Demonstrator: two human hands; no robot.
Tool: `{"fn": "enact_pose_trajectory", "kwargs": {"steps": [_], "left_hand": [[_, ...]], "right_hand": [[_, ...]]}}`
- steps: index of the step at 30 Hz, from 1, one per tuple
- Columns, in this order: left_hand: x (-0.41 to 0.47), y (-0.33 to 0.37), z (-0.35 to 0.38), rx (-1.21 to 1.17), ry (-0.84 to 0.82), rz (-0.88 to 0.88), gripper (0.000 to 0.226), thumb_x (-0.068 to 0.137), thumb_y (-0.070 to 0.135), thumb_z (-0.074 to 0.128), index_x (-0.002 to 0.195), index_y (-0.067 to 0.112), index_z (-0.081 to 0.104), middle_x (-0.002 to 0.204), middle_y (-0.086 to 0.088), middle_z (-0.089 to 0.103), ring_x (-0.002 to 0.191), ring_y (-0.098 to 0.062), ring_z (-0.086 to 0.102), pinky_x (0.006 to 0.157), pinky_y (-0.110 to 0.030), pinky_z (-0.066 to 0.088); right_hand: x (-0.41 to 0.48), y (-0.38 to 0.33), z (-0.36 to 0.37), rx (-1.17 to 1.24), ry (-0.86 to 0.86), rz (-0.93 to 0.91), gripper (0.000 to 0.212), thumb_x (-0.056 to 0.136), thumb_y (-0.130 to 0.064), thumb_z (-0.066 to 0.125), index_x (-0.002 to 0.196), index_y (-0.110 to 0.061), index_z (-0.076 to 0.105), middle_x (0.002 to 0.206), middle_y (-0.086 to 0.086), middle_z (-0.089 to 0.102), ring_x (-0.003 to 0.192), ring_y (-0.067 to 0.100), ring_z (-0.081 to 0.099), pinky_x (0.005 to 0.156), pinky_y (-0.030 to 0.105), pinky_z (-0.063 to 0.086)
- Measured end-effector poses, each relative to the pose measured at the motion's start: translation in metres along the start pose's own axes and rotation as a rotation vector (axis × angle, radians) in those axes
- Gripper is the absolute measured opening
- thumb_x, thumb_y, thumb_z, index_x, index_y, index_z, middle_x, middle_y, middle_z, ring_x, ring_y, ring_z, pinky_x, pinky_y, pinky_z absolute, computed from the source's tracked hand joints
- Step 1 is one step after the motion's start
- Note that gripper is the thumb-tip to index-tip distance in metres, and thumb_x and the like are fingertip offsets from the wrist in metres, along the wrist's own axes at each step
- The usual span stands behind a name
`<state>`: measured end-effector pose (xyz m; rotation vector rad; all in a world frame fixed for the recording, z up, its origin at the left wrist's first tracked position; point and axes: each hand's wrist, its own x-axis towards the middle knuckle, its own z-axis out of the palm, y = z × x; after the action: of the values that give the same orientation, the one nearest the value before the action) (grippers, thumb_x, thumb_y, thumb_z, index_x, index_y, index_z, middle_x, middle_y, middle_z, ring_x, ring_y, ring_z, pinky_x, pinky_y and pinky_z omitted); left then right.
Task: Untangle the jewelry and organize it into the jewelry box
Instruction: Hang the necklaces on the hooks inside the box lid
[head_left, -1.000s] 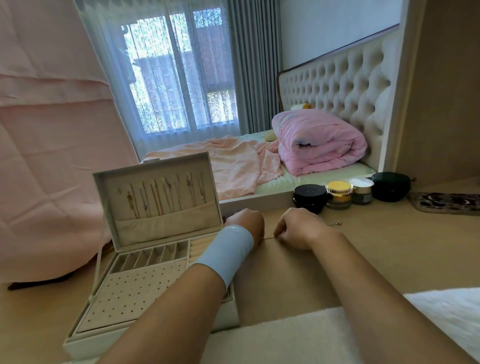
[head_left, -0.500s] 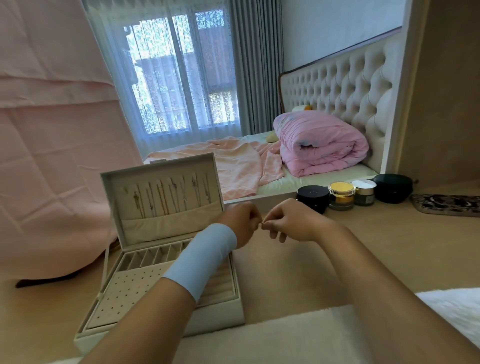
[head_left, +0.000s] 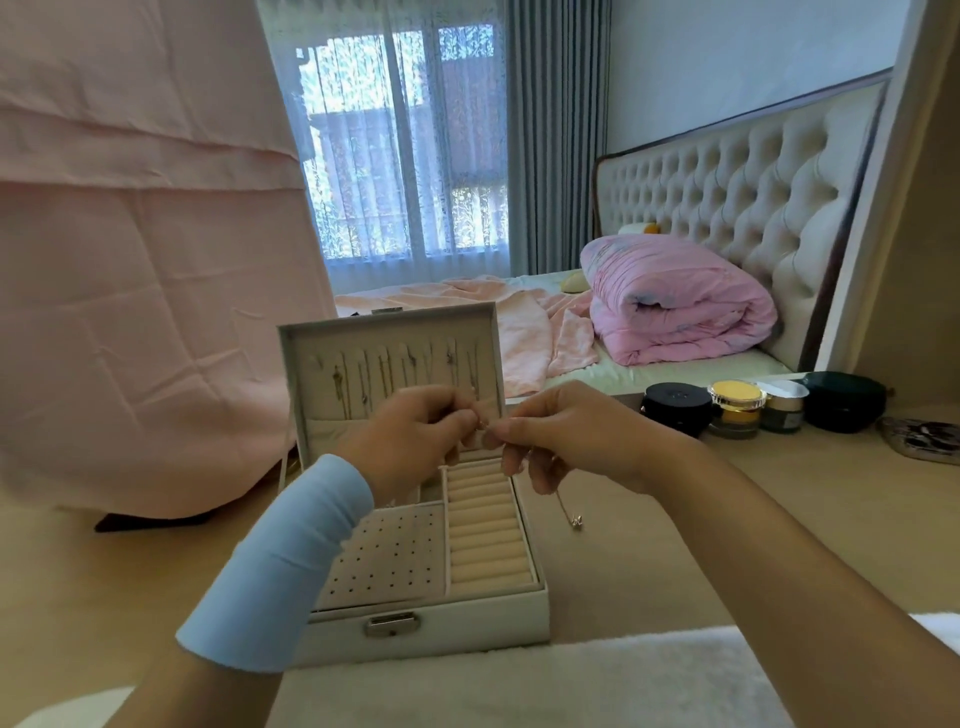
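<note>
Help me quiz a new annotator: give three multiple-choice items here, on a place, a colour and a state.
1. Where does the pendant hang? A. below the right hand B. on the ring rolls C. on the bed
2. What colour is the wristband? A. pink B. black C. light blue
3. How is the lid of the jewelry box? A. latched shut B. open, upright C. taken off
Answers: 1 A, a chain drops from that hand to it; 2 C, it is pale blue on the left forearm; 3 B, necklaces hang inside the raised lid.
</note>
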<state>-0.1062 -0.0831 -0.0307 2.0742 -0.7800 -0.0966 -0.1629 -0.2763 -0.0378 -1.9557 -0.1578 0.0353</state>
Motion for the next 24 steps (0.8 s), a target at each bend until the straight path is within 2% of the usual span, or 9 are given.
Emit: {"fn": "enact_pose_trajectory", "kwargs": {"steps": [5, 8, 13, 19, 24], "left_hand": [[-0.005, -0.004, -0.025, -0.033, -0.075, -0.050, 0.018, 0.099, 0.019, 0.050, 0.097, 0.010, 0.066, 0.083, -0.001, 0.066, 0.069, -0.011, 0.062, 0.066, -0.027, 0.055], [-0.006, -0.008, -0.039, -0.051, -0.099, -0.071, 0.018, 0.100, 0.017, 0.049, 0.094, 0.011, 0.065, 0.085, 0.001, 0.066, 0.070, -0.011, 0.062, 0.062, -0.025, 0.053], [-0.009, -0.011, -0.060, -0.118, -0.110, -0.119, 0.023, 0.100, 0.017, 0.045, 0.091, 0.011, 0.066, 0.085, -0.002, 0.065, 0.073, -0.015, 0.061, 0.064, -0.029, 0.051], [-0.014, -0.016, -0.084, -0.313, -0.062, -0.093, 0.028, 0.100, 0.018, 0.043, 0.081, 0.009, 0.062, 0.074, -0.004, 0.057, 0.063, -0.015, 0.054, 0.056, -0.027, 0.044], [-0.015, -0.029, -0.103, -0.443, 0.028, -0.005, 0.027, 0.100, 0.030, 0.048, 0.090, 0.010, 0.063, 0.076, -0.002, 0.057, 0.064, -0.014, 0.053, 0.057, -0.026, 0.043]], "right_hand": [[0.000, -0.012, 0.028, 0.018, -0.003, -0.038, 0.017, 0.100, -0.034, 0.061, 0.103, -0.025, 0.076, 0.087, 0.006, 0.076, 0.047, 0.017, 0.057, 0.052, 0.027, 0.051], [0.005, -0.019, 0.041, 0.010, 0.061, -0.074, 0.020, 0.099, -0.031, 0.062, 0.106, -0.019, 0.076, 0.082, 0.004, 0.076, 0.043, 0.017, 0.055, 0.050, 0.025, 0.049], [0.016, -0.036, 0.055, 0.043, 0.108, -0.107, 0.022, 0.101, -0.027, 0.059, 0.098, -0.015, 0.077, 0.086, 0.007, 0.077, 0.048, 0.022, 0.062, 0.050, 0.030, 0.052], [0.037, -0.058, 0.067, 0.063, 0.056, -0.178, 0.033, 0.106, -0.028, 0.048, 0.100, -0.008, 0.073, 0.088, 0.013, 0.076, 0.034, 0.015, 0.036, 0.043, 0.028, 0.046], [0.052, -0.078, 0.072, 0.102, 0.041, -0.220, 0.027, 0.105, -0.025, 0.050, 0.108, -0.008, 0.071, 0.086, 0.011, 0.075, 0.034, 0.010, 0.029, 0.040, 0.025, 0.041]]}}
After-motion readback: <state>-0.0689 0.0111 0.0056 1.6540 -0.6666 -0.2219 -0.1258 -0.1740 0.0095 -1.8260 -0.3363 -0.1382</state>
